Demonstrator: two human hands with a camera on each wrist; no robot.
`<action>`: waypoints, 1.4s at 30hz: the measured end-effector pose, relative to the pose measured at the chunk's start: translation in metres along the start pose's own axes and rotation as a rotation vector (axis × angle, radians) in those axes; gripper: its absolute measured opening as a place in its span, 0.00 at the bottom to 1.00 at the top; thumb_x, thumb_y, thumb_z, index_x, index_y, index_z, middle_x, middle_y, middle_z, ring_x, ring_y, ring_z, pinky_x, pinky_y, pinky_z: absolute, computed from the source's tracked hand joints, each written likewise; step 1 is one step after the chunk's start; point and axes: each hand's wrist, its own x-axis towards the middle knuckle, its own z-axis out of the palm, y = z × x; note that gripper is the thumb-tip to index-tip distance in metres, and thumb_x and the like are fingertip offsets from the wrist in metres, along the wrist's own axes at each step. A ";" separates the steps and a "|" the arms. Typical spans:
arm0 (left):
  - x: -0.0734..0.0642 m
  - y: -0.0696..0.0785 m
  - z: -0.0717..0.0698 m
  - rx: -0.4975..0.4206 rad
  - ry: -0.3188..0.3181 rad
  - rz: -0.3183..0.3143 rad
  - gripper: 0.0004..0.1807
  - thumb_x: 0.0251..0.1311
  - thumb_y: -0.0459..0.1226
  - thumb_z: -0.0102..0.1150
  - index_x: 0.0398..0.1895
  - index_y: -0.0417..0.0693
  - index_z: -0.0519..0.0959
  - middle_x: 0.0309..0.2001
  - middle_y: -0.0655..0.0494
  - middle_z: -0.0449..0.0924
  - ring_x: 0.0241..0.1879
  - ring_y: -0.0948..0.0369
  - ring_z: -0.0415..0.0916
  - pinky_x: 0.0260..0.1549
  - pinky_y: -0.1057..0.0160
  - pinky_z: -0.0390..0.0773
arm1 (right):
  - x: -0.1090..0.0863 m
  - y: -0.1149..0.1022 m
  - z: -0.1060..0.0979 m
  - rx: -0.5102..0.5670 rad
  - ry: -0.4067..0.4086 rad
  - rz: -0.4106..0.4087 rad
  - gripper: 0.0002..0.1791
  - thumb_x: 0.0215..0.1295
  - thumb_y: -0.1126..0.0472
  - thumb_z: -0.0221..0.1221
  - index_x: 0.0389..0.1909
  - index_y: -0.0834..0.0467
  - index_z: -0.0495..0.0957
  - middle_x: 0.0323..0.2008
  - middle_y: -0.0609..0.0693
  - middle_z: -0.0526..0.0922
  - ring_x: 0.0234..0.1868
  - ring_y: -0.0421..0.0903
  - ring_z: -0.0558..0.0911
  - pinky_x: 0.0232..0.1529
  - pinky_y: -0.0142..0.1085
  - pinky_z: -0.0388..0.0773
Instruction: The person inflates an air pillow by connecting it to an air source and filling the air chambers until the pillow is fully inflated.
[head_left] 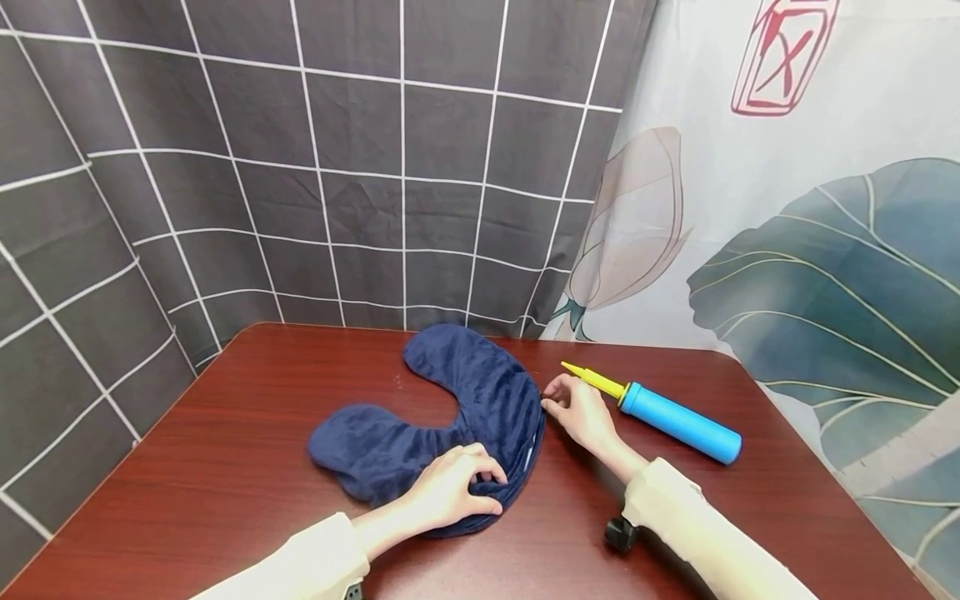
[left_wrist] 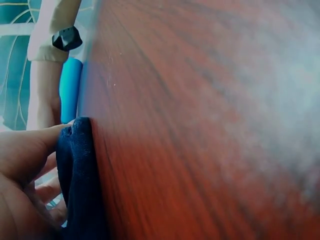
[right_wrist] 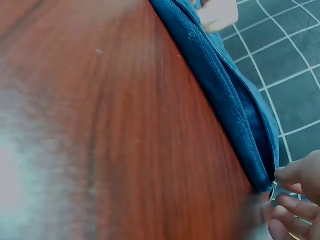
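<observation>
A navy plush U-shaped neck pillow [head_left: 491, 379] lies flat, its two ends pointing left. Along its outer curve runs a zipper [right_wrist: 234, 92], its two sides parted so that a dark gap shows. My left hand [head_left: 450, 490] grips the near part of the curve; in the left wrist view its thumb and fingers hold the fabric edge [left_wrist: 80, 165]. At the other end of the gap, my right hand [head_left: 587, 414] pinches the small zipper pull [right_wrist: 274, 185] between thumb and fingers.
A blue hand pump [head_left: 682, 422] with a yellow nozzle lies just beyond my right hand. The reddish-brown table [head_left: 247, 467] meets a dark grid-patterned curtain [head_left: 360, 200] at the back and a white floral cloth [head_left: 697, 308] at the right.
</observation>
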 end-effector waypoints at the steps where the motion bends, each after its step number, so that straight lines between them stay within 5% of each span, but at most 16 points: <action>1: 0.000 0.000 0.000 -0.002 -0.002 -0.001 0.14 0.47 0.46 0.75 0.38 0.62 0.85 0.33 0.66 0.77 0.36 0.69 0.72 0.35 0.69 0.72 | -0.002 0.001 0.001 -0.003 -0.007 0.002 0.05 0.61 0.60 0.67 0.35 0.54 0.81 0.33 0.50 0.84 0.32 0.44 0.77 0.37 0.36 0.74; 8: -0.001 -0.001 -0.001 -0.011 -0.018 0.005 0.13 0.48 0.46 0.75 0.39 0.61 0.85 0.33 0.66 0.76 0.37 0.69 0.72 0.36 0.69 0.71 | -0.010 0.002 0.001 -0.008 -0.027 -0.048 0.03 0.60 0.61 0.67 0.35 0.55 0.86 0.37 0.50 0.86 0.40 0.48 0.79 0.47 0.44 0.76; 14: 0.000 0.000 -0.003 -0.004 -0.023 0.023 0.13 0.49 0.45 0.74 0.39 0.61 0.85 0.33 0.65 0.76 0.37 0.68 0.72 0.37 0.69 0.72 | -0.014 0.000 0.000 0.024 -0.027 -0.159 0.12 0.56 0.66 0.68 0.42 0.56 0.87 0.45 0.53 0.86 0.49 0.54 0.80 0.55 0.51 0.74; 24: 0.000 -0.001 -0.005 -0.024 -0.033 0.038 0.13 0.50 0.45 0.73 0.40 0.59 0.85 0.33 0.65 0.77 0.36 0.69 0.72 0.35 0.71 0.70 | -0.022 0.000 -0.001 -0.019 -0.069 -0.335 0.20 0.55 0.67 0.69 0.51 0.57 0.84 0.49 0.53 0.86 0.51 0.53 0.81 0.55 0.51 0.78; 42: 0.004 -0.003 -0.008 -0.123 -0.067 0.051 0.10 0.55 0.40 0.70 0.41 0.56 0.85 0.33 0.61 0.77 0.30 0.73 0.70 0.32 0.74 0.70 | -0.018 0.016 -0.008 -0.119 -0.199 -0.339 0.18 0.60 0.56 0.67 0.51 0.55 0.84 0.51 0.53 0.83 0.52 0.55 0.77 0.53 0.57 0.74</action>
